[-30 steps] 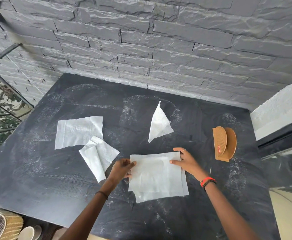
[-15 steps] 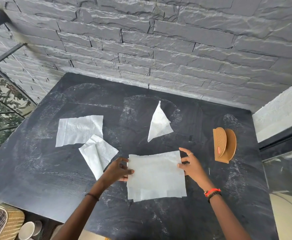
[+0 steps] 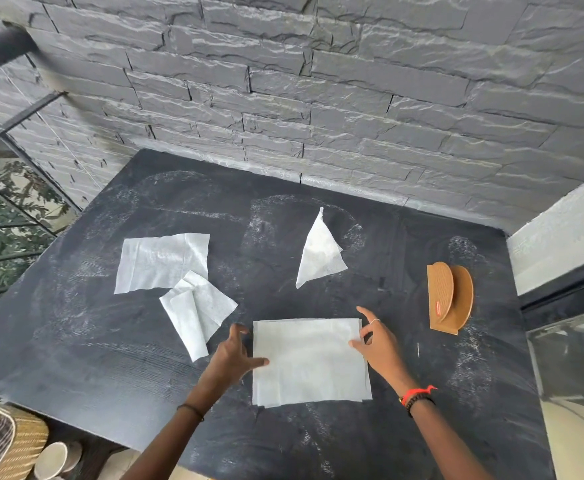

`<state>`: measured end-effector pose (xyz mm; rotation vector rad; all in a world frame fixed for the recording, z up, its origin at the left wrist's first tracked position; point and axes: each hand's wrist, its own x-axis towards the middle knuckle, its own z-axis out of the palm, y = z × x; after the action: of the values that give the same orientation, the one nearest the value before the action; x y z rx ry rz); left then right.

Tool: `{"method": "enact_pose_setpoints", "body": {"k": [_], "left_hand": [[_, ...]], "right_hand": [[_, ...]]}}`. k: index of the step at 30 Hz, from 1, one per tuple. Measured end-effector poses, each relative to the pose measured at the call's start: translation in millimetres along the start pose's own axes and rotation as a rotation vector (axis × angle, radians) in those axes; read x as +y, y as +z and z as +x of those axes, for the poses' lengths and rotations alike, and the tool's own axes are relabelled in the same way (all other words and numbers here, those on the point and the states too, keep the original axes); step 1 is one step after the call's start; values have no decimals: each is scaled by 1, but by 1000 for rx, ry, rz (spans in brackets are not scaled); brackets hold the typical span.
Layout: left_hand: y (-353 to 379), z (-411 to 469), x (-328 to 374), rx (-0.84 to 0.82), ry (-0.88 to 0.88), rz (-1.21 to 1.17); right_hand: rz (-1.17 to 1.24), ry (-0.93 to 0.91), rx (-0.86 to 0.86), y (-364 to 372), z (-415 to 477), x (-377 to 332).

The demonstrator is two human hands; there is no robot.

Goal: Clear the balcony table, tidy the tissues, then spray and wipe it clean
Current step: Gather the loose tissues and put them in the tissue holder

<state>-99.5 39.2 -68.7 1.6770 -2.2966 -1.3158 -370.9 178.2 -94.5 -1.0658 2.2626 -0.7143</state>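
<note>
The tissue stack [image 3: 311, 362] lies flat on the dark table [image 3: 110, 341], about midway along its near edge and a little in from it, its sheets squared up except for a few edges peeping out at the bottom. Both forearms reach in from the near edge, one on each side of the stack.

The left hand [image 3: 231, 355] sits at the stack's left edge, palm down and fingers loosely spread. Its thumb tip rests on the paper and its other fingers are off the sheet. The right hand [image 3: 377, 344] is at the upper right corner, fingers fanned apart and raised. Its thumb touches the right edge and it grips nothing.

Three loose tissues lie apart from the stack:
- A flat tissue [image 3: 162, 261] lies toward the left edge.
- A folded tissue [image 3: 197, 310] overlaps the flat one's near corner.
- A triangular tissue [image 3: 320, 254] lies nearer the far edge, by the stone wall [image 3: 318, 98].

A brown napkin holder [image 3: 448, 297] stands upright near the right edge. Below the near left corner are a woven basket [image 3: 6, 445] and some cups [image 3: 53, 459].
</note>
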Motion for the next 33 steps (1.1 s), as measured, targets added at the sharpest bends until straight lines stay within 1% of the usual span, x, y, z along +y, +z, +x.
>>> {"method": "enact_pose_setpoints", "body": {"k": [2, 4, 8, 14, 19, 23, 26, 30, 33], "left_hand": [[-6, 8, 10, 111, 37, -15], [-14, 22, 24, 182, 81, -67], [-25, 61, 62, 218, 107, -129], [-17, 114, 117, 124, 158, -144], [-6, 144, 140, 45, 85, -270], [-2, 159, 149, 10, 64, -323], [1, 168, 152, -12, 11, -404], [-2, 173, 157, -49, -59, -563], [-10, 172, 161, -111, -104, -715]], "right_hand": [[32, 20, 71, -6, 8, -7], [53, 41, 127, -16, 21, -20], [103, 44, 158, -30, 61, -47], [109, 115, 99, -29, 133, -79], [77, 95, 69, -18, 168, -99], [95, 95, 71, -10, 183, -104], [85, 105, 57, -9, 190, -108], [96, 29, 57, -10, 180, -118], [181, -10, 33, -8, 164, -123]]}}
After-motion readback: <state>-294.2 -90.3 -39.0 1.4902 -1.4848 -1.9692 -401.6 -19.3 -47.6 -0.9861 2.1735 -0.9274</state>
